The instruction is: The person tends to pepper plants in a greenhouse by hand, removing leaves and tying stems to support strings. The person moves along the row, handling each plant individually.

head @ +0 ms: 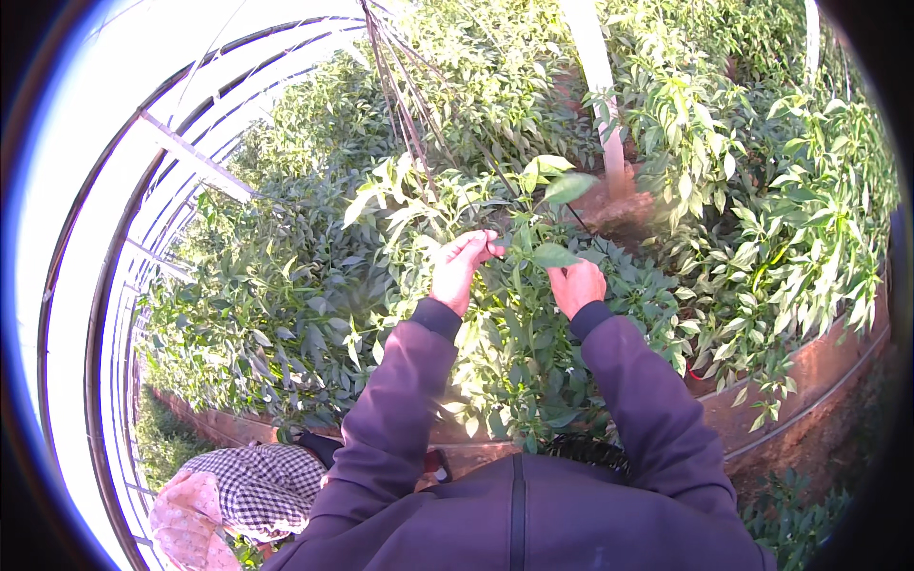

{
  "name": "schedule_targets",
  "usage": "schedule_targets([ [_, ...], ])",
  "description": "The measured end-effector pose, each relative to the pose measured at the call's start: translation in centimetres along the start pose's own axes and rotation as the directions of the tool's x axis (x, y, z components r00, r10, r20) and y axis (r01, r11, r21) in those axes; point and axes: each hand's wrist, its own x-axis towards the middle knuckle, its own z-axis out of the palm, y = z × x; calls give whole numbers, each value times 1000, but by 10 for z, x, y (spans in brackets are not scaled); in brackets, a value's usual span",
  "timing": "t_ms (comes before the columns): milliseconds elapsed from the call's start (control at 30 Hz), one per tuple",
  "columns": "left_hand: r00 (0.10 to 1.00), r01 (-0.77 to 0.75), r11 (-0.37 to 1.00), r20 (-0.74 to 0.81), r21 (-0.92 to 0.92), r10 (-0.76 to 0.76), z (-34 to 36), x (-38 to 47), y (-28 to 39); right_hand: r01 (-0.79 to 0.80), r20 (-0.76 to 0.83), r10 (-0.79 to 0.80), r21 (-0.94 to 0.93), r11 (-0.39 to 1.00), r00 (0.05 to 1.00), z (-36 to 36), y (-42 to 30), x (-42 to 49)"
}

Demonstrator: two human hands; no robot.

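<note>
Both my hands are among the upper shoots of a leafy pepper plant (514, 342). My left hand (455, 270) has its thumb and forefinger pinched together left of the main shoot; whether anything thin is between them is too small to tell. On the shoot's other side is my right hand (582, 287), its fingers curled in and partly hidden behind a broad green leaf (554, 255). What those fingers touch does not show. Another large leaf (570, 188) stands above, slightly blurred. A dark thin cord (580, 220) slants down behind the shoot.
Several cords (400, 93) run down from overhead into the plants. A white post (610, 135) stands beyond my right hand. Curved greenhouse ribs (107, 307) arch at left. A co-worker in a checked garment (264, 485) is at lower left. A low earth-coloured bed wall (807, 378) borders the plants.
</note>
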Motion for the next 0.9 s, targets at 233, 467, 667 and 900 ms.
schedule_targets([
  [233, 990, 32, 999, -140, -16, -34, -30, -22, -12, 94, 225, -123, 136, 986, 966, -1, -17, -26],
  [467, 998, 13, 998, -69, 58, -9, -20, -51, -14, 185, 221, -206, 113, 976, 953, -1, -24, -46],
  [667, 995, 17, 999, -94, 28, -15, -9, -71, -13, 222, 220, -229, 53, 973, 948, 8, -36, -51],
  [900, 996, 82, 993, -49, 79, -78, -6, -63, -1, 358, 290, -339, -11, 934, 895, 12, -43, -50],
])
